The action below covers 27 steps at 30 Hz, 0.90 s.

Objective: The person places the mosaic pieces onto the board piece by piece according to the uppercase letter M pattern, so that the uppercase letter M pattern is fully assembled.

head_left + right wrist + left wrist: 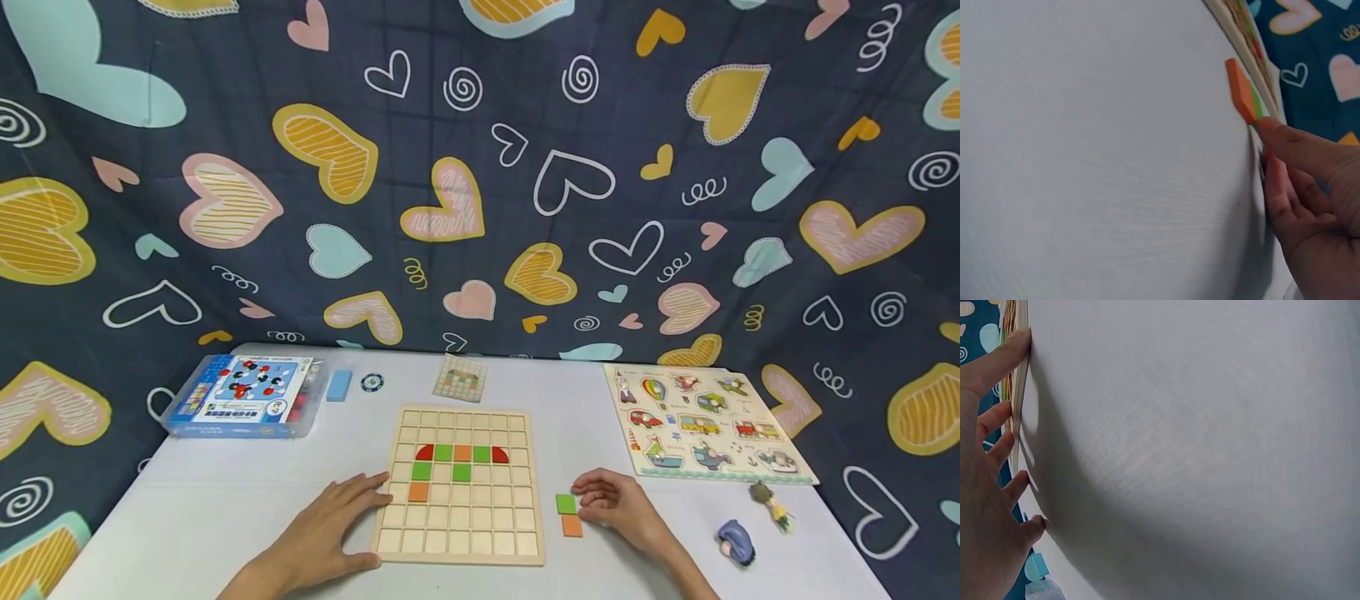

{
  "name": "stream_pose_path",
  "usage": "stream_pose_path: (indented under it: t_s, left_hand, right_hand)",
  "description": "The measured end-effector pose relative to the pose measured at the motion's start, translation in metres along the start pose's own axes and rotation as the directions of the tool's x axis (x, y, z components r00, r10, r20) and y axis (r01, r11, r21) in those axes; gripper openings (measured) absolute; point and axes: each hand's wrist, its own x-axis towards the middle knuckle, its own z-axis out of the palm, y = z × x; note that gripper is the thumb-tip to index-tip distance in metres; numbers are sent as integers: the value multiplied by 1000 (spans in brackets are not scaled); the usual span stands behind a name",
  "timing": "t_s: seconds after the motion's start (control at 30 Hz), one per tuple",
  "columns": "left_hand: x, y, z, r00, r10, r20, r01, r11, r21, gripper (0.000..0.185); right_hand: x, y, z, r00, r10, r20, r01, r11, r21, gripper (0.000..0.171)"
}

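A square wooden grid board (459, 542) lies on the table, with green, orange and dark red tiles set in some of its cells. My left hand (322, 527) rests at the board's left side, fingers spread and fingertips touching its edge; the left wrist view also shows this hand (988, 481) along the rim. To the board's right lie a green tile (566, 504) and an orange tile (572, 526), edge to edge. My right hand (621, 510) is beside them, fingers loosely bent, the thumb at the green tile's edge. In the right wrist view the orange tile (1239, 92) partly hides the green one.
A small pattern card (460, 377) lies behind the board. At the back left are a plastic box (243, 392), a blue block (339, 385) and a round chip (372, 382). To the right lie a picture puzzle board (705, 425) and two small figurines, one blue (737, 543).
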Motion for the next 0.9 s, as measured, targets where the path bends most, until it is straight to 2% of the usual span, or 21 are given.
stream_pose_path:
  t_s: [0.23, 0.5, 0.7, 0.9]
  left_hand:
    - [-1, -1, 1, 998, 35, -53, -34, 999, 18, 70]
    - [-1, 0, 0, 999, 25, -39, -25, 1000, 12, 70]
    - [0, 0, 0, 1000, 13, -14, -13, 1000, 4, 71]
    - [-1, 0, 0, 999, 33, -31, -33, 999, 12, 70]
  right_hand:
    - [5, -1, 7, 999, 9, -39, -12, 996, -86, 32]
    - [12, 3, 14, 990, -18, -139, -8, 984, -180, 27]
    - [15, 2, 23, 964, 16, -265, -61, 985, -159, 26]
    - [19, -1, 33, 934, 27, -357, -72, 991, -115, 25]
